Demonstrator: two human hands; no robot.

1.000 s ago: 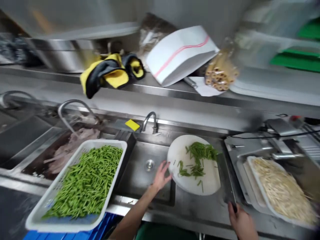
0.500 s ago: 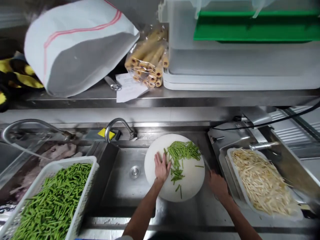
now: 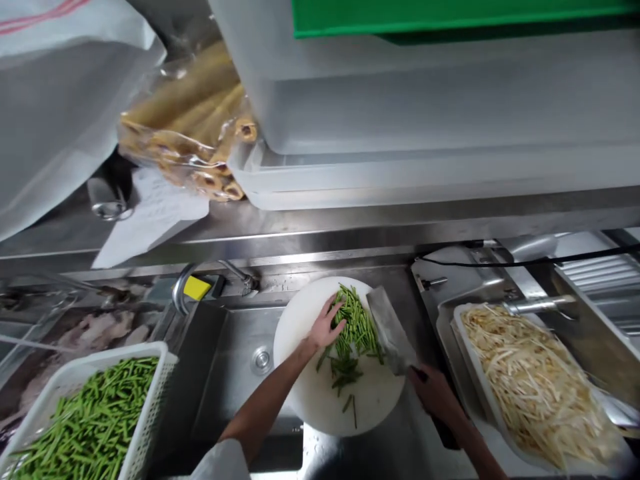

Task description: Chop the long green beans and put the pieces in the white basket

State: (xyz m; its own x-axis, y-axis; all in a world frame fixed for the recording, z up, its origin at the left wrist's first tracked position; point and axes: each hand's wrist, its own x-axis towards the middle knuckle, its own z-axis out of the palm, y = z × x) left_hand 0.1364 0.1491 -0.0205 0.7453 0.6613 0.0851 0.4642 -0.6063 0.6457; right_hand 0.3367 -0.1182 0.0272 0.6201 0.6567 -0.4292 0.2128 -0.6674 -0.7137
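Observation:
A pile of cut green beans lies on a round white cutting board. My left hand, fingers stretched out and spread, rests against the left side of the pile. My right hand is closed around the handle of a cleaver. The broad blade slants over the board's right edge, its side next to the beans. A few loose bean pieces lie lower on the board, nearer to me.
A steel sink adjoins the board on the left, with a white basket of cut beans beyond it. On the right stands a tub of bean sprouts. A steel shelf carrying plastic bins overhangs the back.
The view has shifted closer to the shelf. The cleaver has come over the board beside the beans, which are now gathered into a narrower pile between blade and left hand.

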